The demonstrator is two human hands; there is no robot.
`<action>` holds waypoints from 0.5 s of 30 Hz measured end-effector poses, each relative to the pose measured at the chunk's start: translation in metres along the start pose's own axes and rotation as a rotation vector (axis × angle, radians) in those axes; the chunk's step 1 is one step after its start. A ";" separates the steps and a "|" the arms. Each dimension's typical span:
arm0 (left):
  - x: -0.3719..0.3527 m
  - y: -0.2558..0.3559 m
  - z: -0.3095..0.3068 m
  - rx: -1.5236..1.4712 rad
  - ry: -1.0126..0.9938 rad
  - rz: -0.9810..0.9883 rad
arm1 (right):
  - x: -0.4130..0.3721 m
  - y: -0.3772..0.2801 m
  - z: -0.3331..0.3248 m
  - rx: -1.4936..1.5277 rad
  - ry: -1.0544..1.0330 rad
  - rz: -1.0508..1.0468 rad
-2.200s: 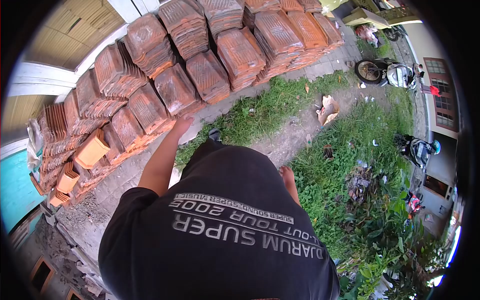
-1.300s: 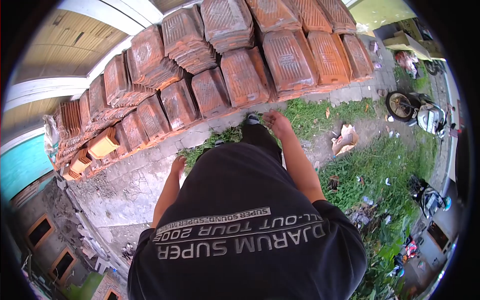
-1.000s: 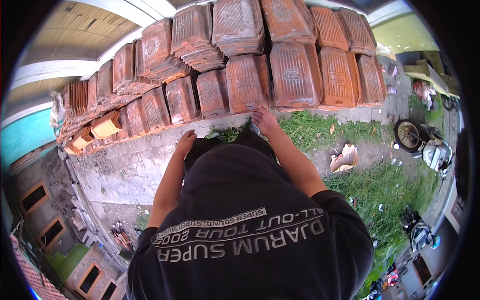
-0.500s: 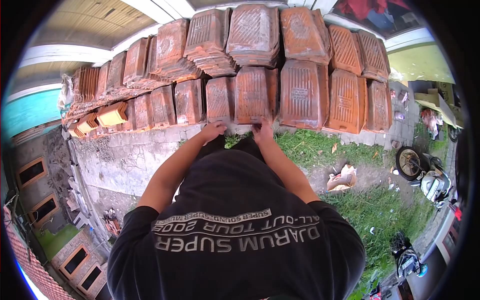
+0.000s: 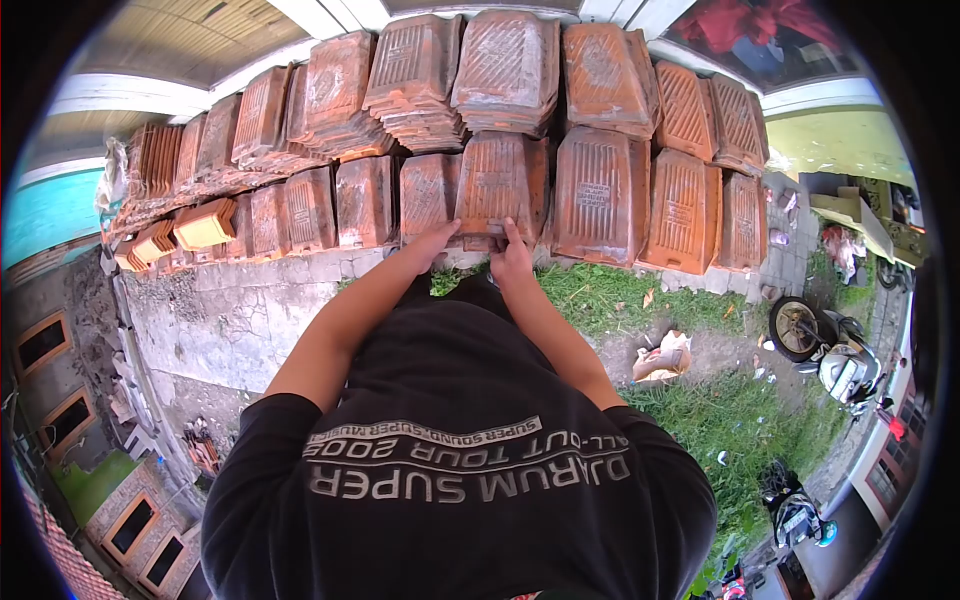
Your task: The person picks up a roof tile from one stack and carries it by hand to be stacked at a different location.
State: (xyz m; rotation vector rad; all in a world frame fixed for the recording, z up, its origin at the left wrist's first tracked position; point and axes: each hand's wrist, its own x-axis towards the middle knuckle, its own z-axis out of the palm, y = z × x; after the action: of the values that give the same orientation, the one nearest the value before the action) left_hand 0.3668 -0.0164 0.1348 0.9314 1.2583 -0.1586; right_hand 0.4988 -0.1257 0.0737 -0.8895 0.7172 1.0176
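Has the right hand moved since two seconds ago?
Yes: the right hand has gone forward from over the grass to the tile stack, now touching it.

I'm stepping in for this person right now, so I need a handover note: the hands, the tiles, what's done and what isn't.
Left hand: on the lower left corner of the tile stack; how far the fingers close is unclear.
Right hand: on the stack's lower edge, fingers against its face; grip also unclear.
Tiles: the stack leans in the lower row on the paving, with other stacks on both sides and the upper row piled above.
Done: both hands are on the stack.
Left: the stack is not yet lifted out of its row.
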 end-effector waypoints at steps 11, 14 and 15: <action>0.029 0.005 -0.010 -0.250 -0.084 -0.093 | -0.002 0.003 0.040 0.045 -0.029 -0.021; 0.040 0.011 -0.016 -0.296 -0.154 -0.095 | -0.007 -0.006 0.048 0.033 -0.061 -0.068; 0.043 0.004 -0.016 -0.282 -0.194 -0.101 | -0.021 -0.014 0.055 -0.007 -0.057 -0.067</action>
State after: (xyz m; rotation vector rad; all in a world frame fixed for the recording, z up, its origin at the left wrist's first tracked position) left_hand 0.3725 0.0129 0.0999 0.5960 1.1141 -0.1430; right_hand 0.5093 -0.0896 0.1206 -0.8811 0.6322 0.9826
